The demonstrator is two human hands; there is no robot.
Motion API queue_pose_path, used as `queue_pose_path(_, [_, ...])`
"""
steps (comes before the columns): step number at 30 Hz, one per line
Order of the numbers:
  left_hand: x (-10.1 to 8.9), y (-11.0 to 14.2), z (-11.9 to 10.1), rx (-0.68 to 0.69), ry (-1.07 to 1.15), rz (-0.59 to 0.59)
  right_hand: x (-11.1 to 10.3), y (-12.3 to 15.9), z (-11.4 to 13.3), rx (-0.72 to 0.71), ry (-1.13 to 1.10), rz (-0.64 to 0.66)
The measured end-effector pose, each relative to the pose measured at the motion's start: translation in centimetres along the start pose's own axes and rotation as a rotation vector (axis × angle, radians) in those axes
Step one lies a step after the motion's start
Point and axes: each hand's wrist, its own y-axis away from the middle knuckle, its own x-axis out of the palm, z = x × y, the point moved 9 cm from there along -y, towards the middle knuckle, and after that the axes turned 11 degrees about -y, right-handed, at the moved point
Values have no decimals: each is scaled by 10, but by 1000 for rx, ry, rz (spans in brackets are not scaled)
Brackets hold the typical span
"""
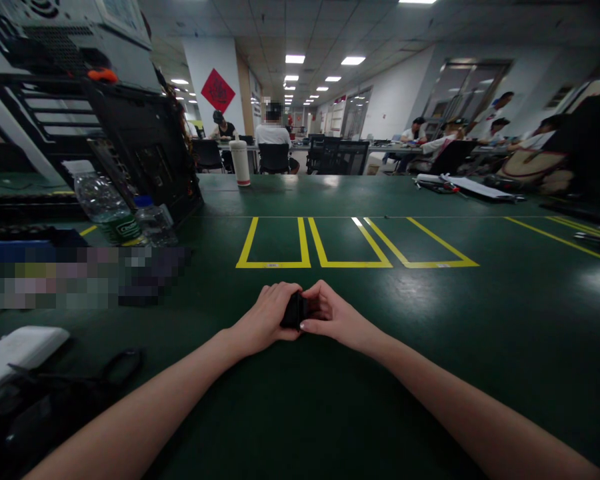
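Observation:
Both my hands meet at the middle of the dark green table (pixel 480 320), closed round a small black object (pixel 294 311). My left hand (pixel 267 317) wraps its fingers over the object's left side. My right hand (pixel 330 315) pinches its right side, thumb underneath. Most of the object is hidden by my fingers, so I cannot make out what it is. Three yellow taped rectangles (pixel 350 243) lie on the table just beyond my hands.
Two plastic water bottles (pixel 105 207) and a black open machine frame (pixel 145 147) stand at the left. A white tumbler (pixel 240 162) sits further back. Papers (pixel 470 187) lie at the far right. A white pad (pixel 15 350) and black straps lie near left. People sit at distant desks.

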Motion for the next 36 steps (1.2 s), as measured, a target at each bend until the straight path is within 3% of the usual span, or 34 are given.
queue_pose_path(9, [-1, 1, -1, 14, 14, 1, -10, -1, -5, 2, 72, -115])
queue_pose_path(20, [-1, 1, -1, 0, 5, 4, -1, 0, -1, -12, 5, 2])
queue_pose_path(28, [0, 0, 0, 12, 9, -10, -11, -2, -7, 5, 62, -130])
queue_pose_path(36, [-2, 1, -1, 18, 3, -8, -3, 0, -2, 30, -25, -15])
